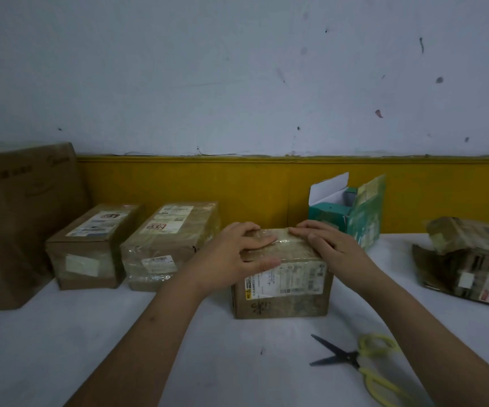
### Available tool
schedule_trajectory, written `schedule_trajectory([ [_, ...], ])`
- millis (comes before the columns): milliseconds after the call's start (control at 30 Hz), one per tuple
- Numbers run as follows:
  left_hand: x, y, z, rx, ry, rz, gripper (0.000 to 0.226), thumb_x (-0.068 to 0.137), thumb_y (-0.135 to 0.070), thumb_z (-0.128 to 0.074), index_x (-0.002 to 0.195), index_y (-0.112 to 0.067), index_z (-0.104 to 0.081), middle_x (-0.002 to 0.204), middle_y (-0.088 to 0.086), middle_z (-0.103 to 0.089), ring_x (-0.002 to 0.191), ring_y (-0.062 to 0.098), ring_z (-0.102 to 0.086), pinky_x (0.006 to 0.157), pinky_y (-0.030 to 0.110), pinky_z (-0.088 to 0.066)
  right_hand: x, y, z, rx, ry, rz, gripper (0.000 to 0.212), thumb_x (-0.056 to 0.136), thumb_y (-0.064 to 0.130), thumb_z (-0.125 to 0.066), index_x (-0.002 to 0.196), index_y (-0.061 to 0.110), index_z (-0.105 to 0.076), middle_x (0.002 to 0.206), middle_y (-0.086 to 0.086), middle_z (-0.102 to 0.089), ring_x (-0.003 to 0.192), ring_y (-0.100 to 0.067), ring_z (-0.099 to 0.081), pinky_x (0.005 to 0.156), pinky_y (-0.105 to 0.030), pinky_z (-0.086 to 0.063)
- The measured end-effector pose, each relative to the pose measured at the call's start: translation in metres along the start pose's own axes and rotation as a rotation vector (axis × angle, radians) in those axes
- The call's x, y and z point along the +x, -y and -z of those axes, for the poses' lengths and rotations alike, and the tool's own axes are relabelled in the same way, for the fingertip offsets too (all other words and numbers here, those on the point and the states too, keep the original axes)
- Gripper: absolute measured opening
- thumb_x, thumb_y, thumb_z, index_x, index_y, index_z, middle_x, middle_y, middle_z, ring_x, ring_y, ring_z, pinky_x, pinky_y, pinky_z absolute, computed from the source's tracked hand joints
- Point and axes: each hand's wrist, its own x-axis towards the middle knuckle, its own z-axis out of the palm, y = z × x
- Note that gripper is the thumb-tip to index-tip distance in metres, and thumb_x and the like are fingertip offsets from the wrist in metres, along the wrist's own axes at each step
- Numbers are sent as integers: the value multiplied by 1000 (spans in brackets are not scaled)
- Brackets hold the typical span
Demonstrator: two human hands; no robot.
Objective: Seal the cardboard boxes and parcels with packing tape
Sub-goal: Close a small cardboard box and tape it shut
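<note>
Box (281, 277) sits mid-table (61, 348), label facing front, clear tape across its top. Left hand (237, 251) lies flat on the top, fingers straight, thumb down the front face. Right hand (331, 248) also lies flat, fingers extended.

Risk: uneven pressing could trap creases or leave tape edges lifting, so the seal may peel.

Count, left to right: one large carton (17, 224), small brown box (93, 245), small taped box (170, 245), the centre box, one open green carton (355, 212), one crumpled parcel (469, 259). Six in all. One pair of scissors (363, 365).

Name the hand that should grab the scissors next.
Right, probably. The scissors lie open on the table beside the right forearm; the left hand would have to reach across. The right hand only presses flat on the box, gripping nothing.
</note>
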Motion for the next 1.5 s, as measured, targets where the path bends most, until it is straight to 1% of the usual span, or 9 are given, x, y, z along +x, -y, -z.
schedule_trajectory([
  [267,-11,1,2,44,-10,3,68,75,-78,-47,136,-49,-54,143,-20,-34,134,2,-28,113,37,-33,-6,7,-14,134,-128,44,38,105,31,-36,100,46,-70,108,33,-60,103,8,-54,81,-4,-38],
  [400,-16,-3,-5,131,-69,15,77,76,-80,-40,145,-47,-42,158,-17,-26,145,7,-16,120,45,-19,-3,5,-3,-123,-18,69,44,102,49,-23,120,48,-63,128,28,-56,114,14,-46,99,-10,-32],
  [500,-34,-3,3,135,-100,40,90,73,-87,-36,153,-50,-17,165,-17,1,151,6,8,118,46,0,6,18,9,-513,170,51,60,94,69,-1,143,53,-32,159,15,-25,148,-13,-18,121,-47,-14],
  [600,-76,1,31,35,-211,84,84,81,-80,-37,154,-46,-15,164,-19,1,150,4,8,121,43,-1,5,64,17,-640,259,33,83,80,73,3,155,39,-8,162,9,13,150,-18,17,121,-51,7],
  [767,-205,10,71,-28,-571,254,35,95,-44,-57,129,-35,-60,135,-11,-52,122,-4,-48,102,20,-42,-37,169,-27,-314,236,392,61,96,59,-23,150,34,-34,161,16,-19,146,-4,-15,114,-18,-9],
  [1033,-426,-9,26,-327,-1237,1016,18,96,-32,-59,89,-17,-51,80,2,-51,70,19,-50,58,31,-37,-131,264,-211,-173,545,745,45,103,46,-37,141,28,-51,148,9,-43,130,-14,-43,107,-32,-37],
  [1167,-444,-7,-9,-567,-999,1157,48,86,-61,-60,84,-15,-49,80,7,-61,71,18,-59,71,39,-50,-144,290,-262,-80,631,674,43,104,34,-38,144,22,-46,149,3,-37,132,-20,-38,110,-36,-34],
  [1300,-445,-12,-24,-752,-683,1032,60,83,-64,-63,127,-26,-50,119,0,-67,103,15,-66,100,42,-50,-161,285,-288,-47,631,695,42,103,24,-38,143,17,-49,148,-3,-42,134,-23,-37,113,-30,-28],
  [1500,-443,-24,-2,-1020,-634,1061,14,93,-22,-65,96,-10,-71,85,8,-74,77,18,-68,74,29,-53,-161,275,-274,141,722,743,41,99,28,-38,132,22,-61,142,4,-52,131,-10,-40,107,-6,-17],
])
